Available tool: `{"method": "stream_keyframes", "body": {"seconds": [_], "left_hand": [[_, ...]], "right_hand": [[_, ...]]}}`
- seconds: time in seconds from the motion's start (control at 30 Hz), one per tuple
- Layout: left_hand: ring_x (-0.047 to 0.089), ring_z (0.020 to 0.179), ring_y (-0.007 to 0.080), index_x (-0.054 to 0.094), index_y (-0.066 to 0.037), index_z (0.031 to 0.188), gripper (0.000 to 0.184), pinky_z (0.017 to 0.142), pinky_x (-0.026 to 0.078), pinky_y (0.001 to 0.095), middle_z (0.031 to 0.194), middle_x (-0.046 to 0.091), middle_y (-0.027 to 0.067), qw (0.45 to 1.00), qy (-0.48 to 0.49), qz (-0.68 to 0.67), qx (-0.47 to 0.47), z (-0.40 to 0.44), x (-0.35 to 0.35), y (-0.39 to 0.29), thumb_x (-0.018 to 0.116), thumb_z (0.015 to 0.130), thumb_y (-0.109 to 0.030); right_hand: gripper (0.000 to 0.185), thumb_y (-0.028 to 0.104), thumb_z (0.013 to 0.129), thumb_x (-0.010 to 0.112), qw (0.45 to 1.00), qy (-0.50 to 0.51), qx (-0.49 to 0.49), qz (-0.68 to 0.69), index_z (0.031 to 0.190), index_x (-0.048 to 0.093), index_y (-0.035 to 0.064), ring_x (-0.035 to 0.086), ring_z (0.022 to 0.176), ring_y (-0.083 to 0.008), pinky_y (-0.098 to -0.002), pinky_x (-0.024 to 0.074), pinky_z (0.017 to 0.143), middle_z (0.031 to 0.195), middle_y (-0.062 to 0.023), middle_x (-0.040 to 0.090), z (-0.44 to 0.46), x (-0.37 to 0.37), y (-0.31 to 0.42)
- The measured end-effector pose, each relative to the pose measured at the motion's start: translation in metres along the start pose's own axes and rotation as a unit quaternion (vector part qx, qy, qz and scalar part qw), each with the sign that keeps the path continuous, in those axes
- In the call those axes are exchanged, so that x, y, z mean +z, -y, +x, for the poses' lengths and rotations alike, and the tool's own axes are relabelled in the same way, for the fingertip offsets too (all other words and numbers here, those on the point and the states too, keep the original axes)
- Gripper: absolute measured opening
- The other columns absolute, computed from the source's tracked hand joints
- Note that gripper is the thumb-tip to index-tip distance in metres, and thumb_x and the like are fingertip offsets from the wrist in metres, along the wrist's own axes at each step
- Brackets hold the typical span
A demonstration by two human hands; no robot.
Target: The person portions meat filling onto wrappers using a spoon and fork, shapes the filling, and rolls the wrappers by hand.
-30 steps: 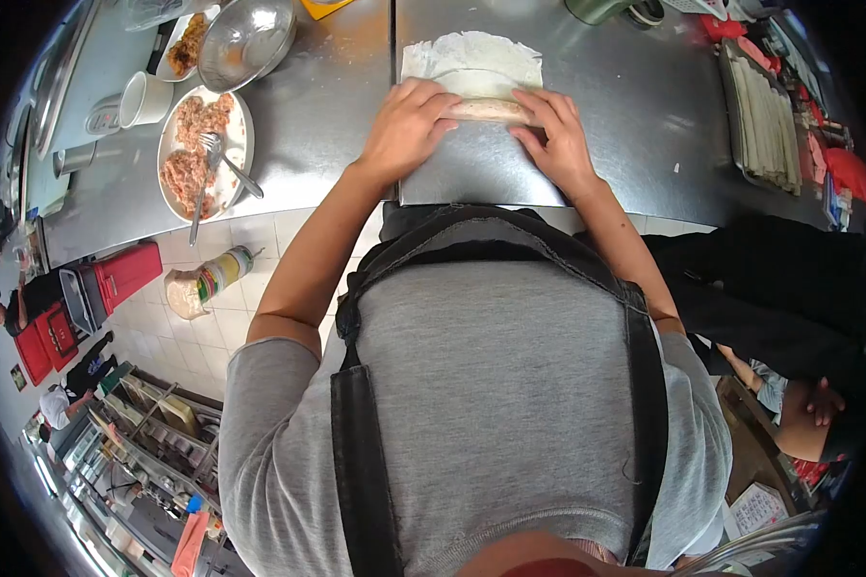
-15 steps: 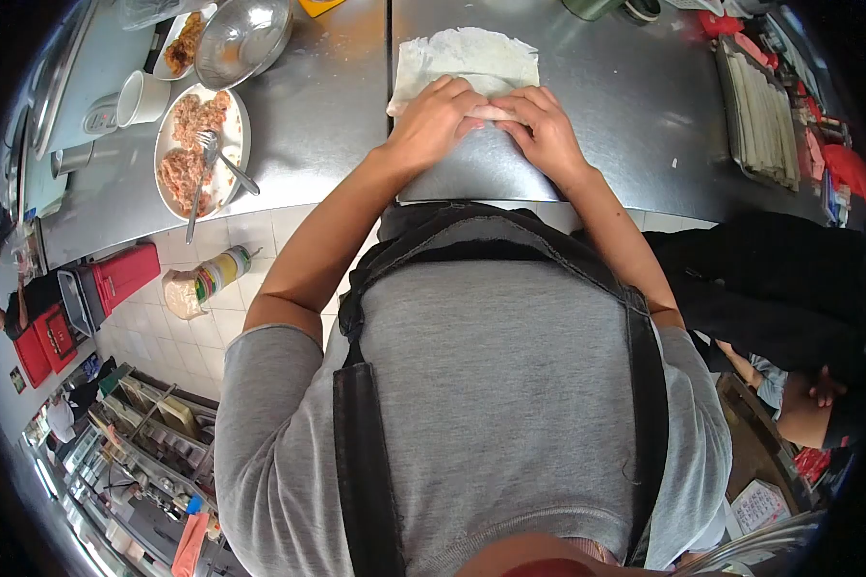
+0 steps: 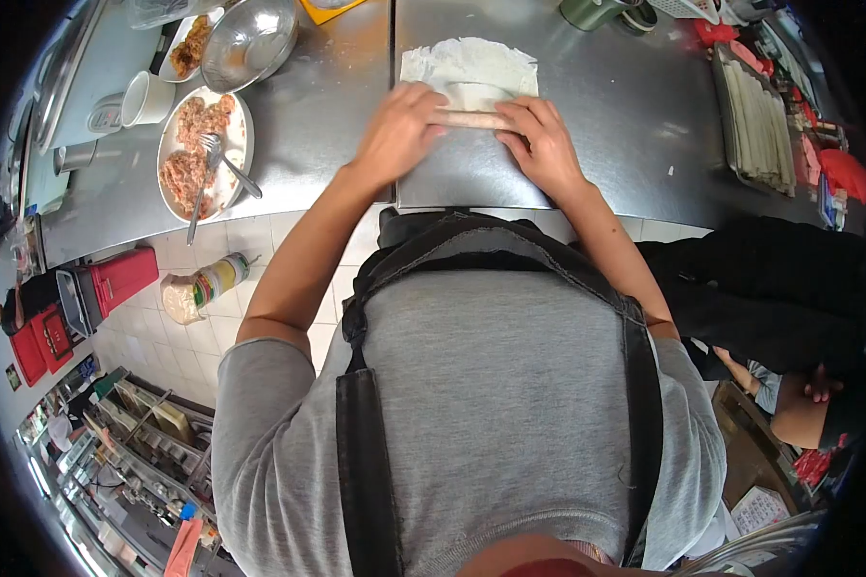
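Note:
A thin, pale sheet of wrapper (image 3: 470, 62) lies flat on the steel table (image 3: 606, 115). Along its near edge runs a slim rolled-up part, the spring roll (image 3: 473, 119). Curled fingers of my left hand (image 3: 396, 133) close on the roll's left end. At the right end, my right hand (image 3: 541, 139) grips the roll between thumb and fingers. The filling inside the roll is hidden.
On the left sits a white plate (image 3: 244, 163) of minced meat with a fork (image 3: 213, 144) and another utensil on it. Beyond it are a metal bowl (image 3: 277, 58) and a white cup (image 3: 148, 99). A tray (image 3: 731, 159) of pale rolls stands right.
My hands have moved apart towards the roll's ends, my left hand to the left. More of the roll shows between them, and the sheet's left side has narrowed.

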State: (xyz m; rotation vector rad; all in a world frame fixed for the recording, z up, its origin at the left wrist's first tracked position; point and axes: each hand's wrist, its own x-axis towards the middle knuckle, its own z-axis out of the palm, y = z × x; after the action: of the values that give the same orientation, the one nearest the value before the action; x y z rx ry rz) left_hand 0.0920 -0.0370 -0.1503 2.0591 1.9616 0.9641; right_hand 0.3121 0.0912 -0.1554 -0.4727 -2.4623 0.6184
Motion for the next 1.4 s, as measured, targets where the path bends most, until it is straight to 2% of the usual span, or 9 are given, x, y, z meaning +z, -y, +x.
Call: {"method": "stream_keyframes", "body": {"seconds": [0.07, 0.3, 0.53, 0.9, 1.0, 1.1, 1.2, 1.3, 1.4], "left_hand": [[0.06, 0.105, 0.0347, 0.069, -0.004, 0.106, 0.031, 0.092, 0.049, 0.0428, 0.107, 0.065, 0.0136, 0.999, 0.01, 0.009, -0.048, -0.01, -0.015, 0.005, 0.08, 0.078, -0.007], [0.06, 0.101, 0.0341, 0.069, -0.003, 0.102, 0.026, 0.091, 0.049, 0.0436, 0.103, 0.066, 0.0112, 0.997, 0.05, 0.051, -0.008, -0.006, -0.025, 0.009, 0.079, 0.079, -0.009], [0.061, 0.1, 0.0344, 0.069, -0.002, 0.101, 0.028, 0.09, 0.05, 0.0435, 0.1, 0.066, 0.0127, 0.994, 0.104, 0.007, -0.027, 0.004, -0.017, 0.011, 0.081, 0.076, -0.008], [0.061, 0.098, 0.035, 0.067, -0.002, 0.099, 0.026, 0.088, 0.05, 0.0429, 0.097, 0.066, 0.013, 0.995, 0.099, -0.014, -0.01, 0.006, -0.015, 0.01, 0.08, 0.076, -0.005], [0.061, 0.096, 0.0362, 0.068, -0.002, 0.101, 0.027, 0.088, 0.05, 0.0441, 0.099, 0.066, 0.0133, 0.998, 0.058, -0.03, 0.022, 0.009, -0.016, 0.003, 0.079, 0.076, -0.004], [0.064, 0.094, 0.0319, 0.069, -0.002, 0.102, 0.027, 0.088, 0.052, 0.0403, 0.1, 0.067, 0.0127, 0.994, 0.096, -0.059, -0.006, 0.007, -0.017, 0.013, 0.079, 0.077, -0.003], [0.066, 0.092, 0.025, 0.07, -0.001, 0.105, 0.027, 0.087, 0.053, 0.0344, 0.1, 0.068, 0.0116, 0.968, 0.153, -0.166, -0.11, 0.013, -0.024, 0.018, 0.079, 0.08, -0.002], [0.066, 0.09, 0.0197, 0.071, -0.002, 0.107, 0.026, 0.084, 0.053, 0.0301, 0.098, 0.07, 0.0109, 0.944, 0.107, -0.267, -0.164, 0.013, -0.025, 0.027, 0.078, 0.082, -0.003], [0.066, 0.092, 0.0294, 0.072, -0.004, 0.101, 0.022, 0.087, 0.052, 0.0364, 0.096, 0.07, 0.0114, 0.905, 0.091, -0.356, -0.216, 0.013, -0.02, 0.043, 0.079, 0.08, -0.004]], "right_hand": [[0.034, 0.007, 0.079, 0.078, 1.0, -0.002, 0.004, 0.003, 0.112, 0.071, 0.0069, 0.059, 0.108, -0.0329, -0.043, 0.0488, 0.096, 0.11, -0.01, 0.066, 0.003, 0.002, 0.009], [0.031, 0.006, 0.076, 0.079, 0.997, 0.072, 0.018, -0.008, 0.105, 0.07, 0.0057, 0.059, 0.102, -0.0336, -0.0433, 0.0495, 0.093, 0.106, -0.0108, 0.065, 0.016, 0.007, 0.008], [0.028, 0.007, 0.076, 0.079, 0.993, 0.107, 0.041, 0.002, 0.103, 0.069, 0.0048, 0.06, 0.101, -0.0342, -0.0437, 0.0499, 0.091, 0.104, -0.0117, 0.066, 0.022, 0.009, 0.01], [0.031, 0.007, 0.076, 0.081, 0.993, 0.101, 0.057, 0.03, 0.104, 0.067, 0.0062, 0.061, 0.099, -0.034, -0.0439, 0.0499, 0.089, 0.1, -0.0106, 0.066, 0.02, 0.002, 0.007], [0.032, 0.007, 0.076, 0.081, 0.994, 0.078, 0.05, 0.058, 0.105, 0.067, 0.0068, 0.061, 0.098, -0.0333, -0.0432, 0.0504, 0.088, 0.098, -0.0107, 0.067, 0.021, 0.001, 0.007], [0.033, 0.007, 0.078, 0.081, 0.988, 0.09, 0.089, 0.092, 0.108, 0.068, 0.0065, 0.064, 0.092, -0.0298, -0.0408, 0.052, 0.083, 0.096, -0.0102, 0.068, 0.017, 0.002, -0.002], [0.029, 0.007, 0.081, 0.081, 0.973, 0.112, 0.15, 0.138, 0.108, 0.07, 0.0051, 0.064, 0.082, -0.0241, -0.0361, 0.0528, 0.075, 0.094, -0.0085, 0.068, 0.021, -0.001, -0.006], [0.021, 0.008, 0.083, 0.08, 0.952, 0.144, 0.205, 0.174, 0.103, 0.073, 0.005, 0.061, 0.078, -0.0218, -0.0338, 0.0516, 0.072, 0.091, -0.0075, 0.067, 0.029, -0.006, -0.008], [0.014, 0.01, 0.087, 0.077, 0.965, 0.127, 0.184, 0.134, 0.1, 0.075, 0.0053, 0.059, 0.084, -0.0224, -0.0338, 0.0497, 0.078, 0.092, -0.0066, 0.066, 0.032, -0.007, -0.012]]}}
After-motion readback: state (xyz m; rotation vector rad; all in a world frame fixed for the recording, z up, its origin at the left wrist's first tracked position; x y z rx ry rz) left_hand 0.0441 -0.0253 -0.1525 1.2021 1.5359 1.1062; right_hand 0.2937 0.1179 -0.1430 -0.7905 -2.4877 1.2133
